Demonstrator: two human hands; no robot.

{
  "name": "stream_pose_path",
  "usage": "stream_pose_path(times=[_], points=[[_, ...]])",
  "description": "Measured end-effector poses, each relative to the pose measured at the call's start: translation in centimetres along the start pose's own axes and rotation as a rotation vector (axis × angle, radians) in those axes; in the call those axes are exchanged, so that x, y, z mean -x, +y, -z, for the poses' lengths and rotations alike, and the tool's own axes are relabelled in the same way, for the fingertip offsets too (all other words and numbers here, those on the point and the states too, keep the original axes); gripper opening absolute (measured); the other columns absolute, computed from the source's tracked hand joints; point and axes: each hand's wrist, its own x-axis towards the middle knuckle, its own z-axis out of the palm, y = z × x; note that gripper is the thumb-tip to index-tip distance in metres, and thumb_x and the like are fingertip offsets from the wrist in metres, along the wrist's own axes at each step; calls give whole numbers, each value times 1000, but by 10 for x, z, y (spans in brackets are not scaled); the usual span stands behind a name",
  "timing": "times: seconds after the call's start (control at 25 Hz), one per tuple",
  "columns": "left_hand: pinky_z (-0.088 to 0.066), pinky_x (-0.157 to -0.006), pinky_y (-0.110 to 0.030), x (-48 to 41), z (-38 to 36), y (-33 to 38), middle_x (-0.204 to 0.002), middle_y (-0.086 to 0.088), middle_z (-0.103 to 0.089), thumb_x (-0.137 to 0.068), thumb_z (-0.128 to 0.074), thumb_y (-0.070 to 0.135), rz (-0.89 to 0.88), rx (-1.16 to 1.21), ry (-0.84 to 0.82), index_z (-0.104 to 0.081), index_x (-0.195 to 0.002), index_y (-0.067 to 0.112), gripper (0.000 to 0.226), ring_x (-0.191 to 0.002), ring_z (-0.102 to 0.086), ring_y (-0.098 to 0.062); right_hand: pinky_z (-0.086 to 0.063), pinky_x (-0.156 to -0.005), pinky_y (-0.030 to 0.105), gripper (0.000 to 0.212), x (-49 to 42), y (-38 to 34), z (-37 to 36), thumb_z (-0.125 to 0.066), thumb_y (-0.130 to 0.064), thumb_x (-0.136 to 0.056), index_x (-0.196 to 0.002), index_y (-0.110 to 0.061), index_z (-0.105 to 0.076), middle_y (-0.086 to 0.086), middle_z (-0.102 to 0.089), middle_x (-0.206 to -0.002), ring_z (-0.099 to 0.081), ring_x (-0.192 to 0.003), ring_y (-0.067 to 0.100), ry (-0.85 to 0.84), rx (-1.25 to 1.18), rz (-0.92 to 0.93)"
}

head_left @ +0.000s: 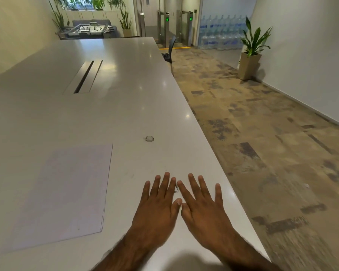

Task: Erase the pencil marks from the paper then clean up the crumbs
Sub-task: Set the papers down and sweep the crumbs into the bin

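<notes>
A white sheet of paper (67, 192) lies flat on the white table (106, 106) at the left; I make out no clear pencil marks on it, only a tiny speck near its lower edge. My left hand (158, 204) and my right hand (201, 206) lie side by side, palms down with fingers spread, to the right of the paper near the table's right edge. Between their fingers sits a little cluster of dark crumbs (176, 187). Neither hand holds anything. A small pale round object (149, 138), perhaps an eraser, sits on the table beyond the hands.
A cable slot (84, 77) is set into the table farther back. The table's right edge drops to patterned carpet (262, 143). A black chair (169, 52) stands at the far edge, a potted plant (250, 53) by the right wall, water bottles (221, 32) behind.
</notes>
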Motion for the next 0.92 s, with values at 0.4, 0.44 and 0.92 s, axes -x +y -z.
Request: stream_pose_path(times=[0.4, 0.44, 0.92], points=[[10, -127, -46, 11, 2, -30, -162, 0, 35, -69, 43, 72, 236, -24, 14, 27, -155, 21, 101, -152, 29, -19, 10, -118, 60, 54, -17, 7, 14, -11, -54, -104, -155, -49, 7, -6, 18, -166, 17, -153, 25, -44, -88, 212], [10, -126, -46, 9, 3, -26, -162, 1, 36, -69, 42, 74, 230, -18, 8, 28, -155, 21, 102, -151, 30, -19, 14, -119, 57, 54, -23, 10, 16, -12, -52, -105, -154, -50, 12, -10, 24, -164, 23, -152, 19, -52, -131, 216], [14, -126, -39, -16, -5, 35, -162, 11, 34, -99, -3, 75, 122, -13, 16, 24, -159, 25, 83, -149, 33, -9, -35, -119, 35, 45, 7, 35, 14, -42, -38, -103, -148, -39, -42, -26, -41, -151, -36, -140, -7, 144, -1036, -117]])
